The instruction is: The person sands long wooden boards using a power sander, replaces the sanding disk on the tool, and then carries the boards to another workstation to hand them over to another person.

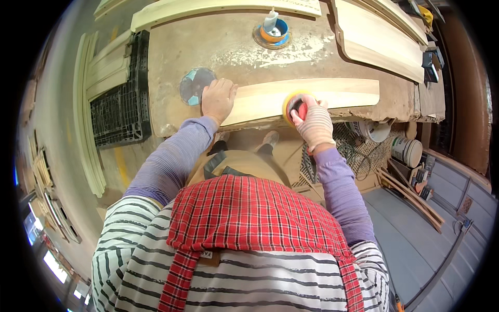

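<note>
A long, pale wooden board (pixel 260 96) with a gently curved outline lies across the near edge of the workbench. My bare left hand (pixel 218 99) holds it at the left end, fingers bent over the wood. My right hand (pixel 315 122), in a light striped glove, is closed on a round sander (pixel 289 110) with a yellow rim and a red and black middle. The sander is at the board's near edge, right of centre. Just left of my left hand, a dark round disc (pixel 191 87) with light blue patches lies on the bench.
A blue and orange tub (pixel 274 32) holding a white bottle (pixel 271 21) stands farther back on the workbench (pixel 171 47). Larger wooden panels (pixel 377 36) lie at the far right. Black plastic pallets (pixel 122 112) carry boards on the left. Buckets (pixel 406 151) and wood strips are below right.
</note>
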`<state>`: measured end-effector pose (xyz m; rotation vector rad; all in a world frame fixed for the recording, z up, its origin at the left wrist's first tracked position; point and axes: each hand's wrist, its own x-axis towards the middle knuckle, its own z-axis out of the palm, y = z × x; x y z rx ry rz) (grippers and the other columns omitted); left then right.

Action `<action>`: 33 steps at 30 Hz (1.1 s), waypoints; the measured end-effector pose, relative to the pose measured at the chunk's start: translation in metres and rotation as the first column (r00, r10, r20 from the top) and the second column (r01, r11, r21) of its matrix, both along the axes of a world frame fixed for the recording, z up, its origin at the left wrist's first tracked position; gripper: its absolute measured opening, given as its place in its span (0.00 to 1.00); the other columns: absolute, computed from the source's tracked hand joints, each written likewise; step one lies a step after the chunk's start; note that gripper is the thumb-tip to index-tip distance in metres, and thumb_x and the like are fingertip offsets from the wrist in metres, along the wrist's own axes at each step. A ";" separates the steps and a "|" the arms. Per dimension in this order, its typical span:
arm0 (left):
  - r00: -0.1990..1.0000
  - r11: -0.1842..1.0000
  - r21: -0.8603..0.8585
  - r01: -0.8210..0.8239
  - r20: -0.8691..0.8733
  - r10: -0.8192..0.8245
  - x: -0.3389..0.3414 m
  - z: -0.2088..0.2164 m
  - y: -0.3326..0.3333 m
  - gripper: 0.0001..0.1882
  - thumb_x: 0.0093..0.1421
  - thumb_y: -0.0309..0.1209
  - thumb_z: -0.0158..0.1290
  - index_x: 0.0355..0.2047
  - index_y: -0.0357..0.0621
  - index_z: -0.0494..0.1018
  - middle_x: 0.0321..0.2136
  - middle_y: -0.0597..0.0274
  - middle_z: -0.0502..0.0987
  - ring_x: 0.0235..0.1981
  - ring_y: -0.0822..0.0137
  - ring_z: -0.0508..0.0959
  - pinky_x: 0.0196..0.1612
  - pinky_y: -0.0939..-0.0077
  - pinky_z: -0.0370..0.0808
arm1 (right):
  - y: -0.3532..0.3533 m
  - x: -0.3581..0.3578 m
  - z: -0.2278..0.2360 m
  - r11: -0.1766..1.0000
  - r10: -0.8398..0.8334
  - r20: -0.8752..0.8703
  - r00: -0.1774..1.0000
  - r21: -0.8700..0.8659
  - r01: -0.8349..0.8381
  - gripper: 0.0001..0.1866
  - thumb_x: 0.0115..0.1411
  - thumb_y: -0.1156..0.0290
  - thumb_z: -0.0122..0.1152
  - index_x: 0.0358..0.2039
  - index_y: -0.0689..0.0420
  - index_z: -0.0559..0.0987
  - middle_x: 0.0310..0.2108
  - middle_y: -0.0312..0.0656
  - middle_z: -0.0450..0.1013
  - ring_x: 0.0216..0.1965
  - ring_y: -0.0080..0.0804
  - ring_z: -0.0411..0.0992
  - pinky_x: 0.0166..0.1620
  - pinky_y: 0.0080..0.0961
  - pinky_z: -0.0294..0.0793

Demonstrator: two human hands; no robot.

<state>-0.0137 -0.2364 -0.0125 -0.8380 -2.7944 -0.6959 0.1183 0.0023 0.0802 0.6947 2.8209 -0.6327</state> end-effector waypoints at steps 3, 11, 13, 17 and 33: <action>0.999 1.000 0.010 -0.005 0.034 0.005 0.002 -0.002 -0.004 0.08 0.64 0.37 0.54 0.29 0.50 0.73 0.29 0.66 0.75 0.36 0.60 0.75 0.39 0.62 0.68 | -0.012 -0.006 0.004 0.997 0.074 0.017 0.997 0.017 -0.075 0.22 0.54 0.61 0.70 0.49 0.46 0.75 0.49 0.61 0.66 0.42 0.59 0.75 0.45 0.46 0.78; 1.000 1.000 0.024 -0.001 -0.006 0.001 0.000 -0.006 -0.001 0.09 0.63 0.40 0.54 0.29 0.52 0.73 0.29 0.67 0.74 0.36 0.62 0.74 0.39 0.63 0.67 | -0.002 0.003 0.009 0.991 0.085 0.092 0.992 0.094 -0.094 0.25 0.53 0.59 0.71 0.50 0.47 0.74 0.50 0.58 0.66 0.44 0.57 0.75 0.46 0.45 0.79; 1.000 1.000 0.012 0.001 0.002 -0.001 -0.001 -0.006 -0.003 0.09 0.63 0.39 0.54 0.28 0.52 0.73 0.29 0.67 0.74 0.36 0.62 0.74 0.39 0.64 0.67 | -0.008 -0.005 0.012 0.992 0.083 0.150 0.985 0.080 -0.096 0.25 0.54 0.59 0.71 0.50 0.47 0.73 0.50 0.58 0.65 0.44 0.57 0.75 0.45 0.46 0.79; 1.000 1.000 0.014 -0.004 -0.011 0.004 0.000 -0.007 -0.004 0.09 0.63 0.40 0.54 0.29 0.53 0.73 0.29 0.67 0.74 0.36 0.62 0.75 0.39 0.63 0.68 | 0.001 0.003 0.008 0.998 0.039 0.166 0.985 0.040 -0.046 0.25 0.54 0.58 0.70 0.51 0.47 0.72 0.50 0.58 0.65 0.45 0.58 0.75 0.45 0.47 0.79; 0.997 0.997 0.028 0.071 0.008 -0.071 -0.003 -0.007 -0.004 0.09 0.63 0.38 0.54 0.30 0.49 0.74 0.30 0.63 0.77 0.37 0.57 0.76 0.38 0.60 0.69 | 0.073 0.001 0.003 0.899 -0.386 -0.008 0.923 0.221 0.378 0.26 0.54 0.56 0.67 0.51 0.53 0.75 0.41 0.63 0.74 0.47 0.55 0.76 0.51 0.41 0.77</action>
